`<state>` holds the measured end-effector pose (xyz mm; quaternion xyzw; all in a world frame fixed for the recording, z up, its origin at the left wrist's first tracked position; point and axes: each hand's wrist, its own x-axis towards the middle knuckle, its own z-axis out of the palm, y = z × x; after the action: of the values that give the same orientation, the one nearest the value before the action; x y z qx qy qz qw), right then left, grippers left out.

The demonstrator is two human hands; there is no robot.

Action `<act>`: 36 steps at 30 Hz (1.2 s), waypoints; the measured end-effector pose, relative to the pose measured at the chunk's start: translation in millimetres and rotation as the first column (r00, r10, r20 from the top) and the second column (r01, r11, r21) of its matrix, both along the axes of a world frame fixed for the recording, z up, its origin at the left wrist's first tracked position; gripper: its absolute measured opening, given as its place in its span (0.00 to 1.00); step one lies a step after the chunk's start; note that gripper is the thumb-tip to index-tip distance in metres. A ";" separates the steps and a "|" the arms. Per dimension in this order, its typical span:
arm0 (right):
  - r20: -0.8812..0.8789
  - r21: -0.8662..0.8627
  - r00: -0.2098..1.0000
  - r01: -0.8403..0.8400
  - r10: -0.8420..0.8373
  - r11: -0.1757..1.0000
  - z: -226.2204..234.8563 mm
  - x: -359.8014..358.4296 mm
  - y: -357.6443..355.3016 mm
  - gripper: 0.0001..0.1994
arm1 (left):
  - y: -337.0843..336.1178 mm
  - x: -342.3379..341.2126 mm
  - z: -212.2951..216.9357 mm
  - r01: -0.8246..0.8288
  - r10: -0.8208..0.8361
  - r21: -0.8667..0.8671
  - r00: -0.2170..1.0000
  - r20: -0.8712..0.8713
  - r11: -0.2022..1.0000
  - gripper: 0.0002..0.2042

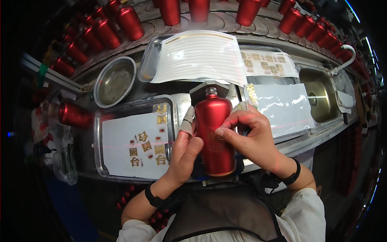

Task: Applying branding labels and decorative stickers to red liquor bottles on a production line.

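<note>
A glossy red bottle (213,117) with a bare threaded neck stands in front of me, with gold characters on its front. My left hand (185,153) is closed against the bottle's left side, its index finger in a pale finger cot and pointing up along the glass. At the right side, my right hand (252,133) bends over the bottle, thumb and forefinger pinched together at the edge of the gold lettering. Whatever lies between those fingertips is too small to make out. A finger cot also covers a fingertip of this hand.
Left is a metal tray (96,145) with a white sheet of gold decals (145,141). Behind it stands a metal bowl (115,82). A striped white sheet (201,56) lies beyond the bottle; a sink (320,97) is at right. Red bottles (129,22) line a conveyor (149,28).
</note>
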<state>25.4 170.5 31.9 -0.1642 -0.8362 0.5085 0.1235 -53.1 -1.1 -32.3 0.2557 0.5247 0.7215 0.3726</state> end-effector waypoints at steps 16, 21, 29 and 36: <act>0.041 -0.313 0.974 0.222 -0.221 0.923 -29.3 6.8 -0.9 0.12 | 2.9 5.2 -8.3 -0.096 0.094 -0.149 0.995 -0.014 0.984 0.36; 0.159 -0.224 0.967 0.233 -0.200 0.946 -29.3 22.1 -10.5 0.25 | 1.7 5.8 -9.1 -0.065 0.062 -0.117 0.998 -0.025 0.991 0.36; 0.115 -0.241 0.970 0.235 -0.213 0.942 -37.8 21.9 -14.7 0.28 | 3.1 5.1 -8.0 -0.103 0.102 -0.159 0.995 -0.015 0.982 0.36; 0.073 -0.284 0.972 0.237 -0.225 0.929 -42.7 20.7 -16.9 0.27 | 5.4 7.5 -6.3 -0.145 0.150 -0.154 0.988 0.024 0.977 0.35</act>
<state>46.1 153.5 -10.8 -0.2876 -0.7294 0.6046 0.1405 -45.6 4.4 -38.6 0.1740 0.5887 0.7097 0.3457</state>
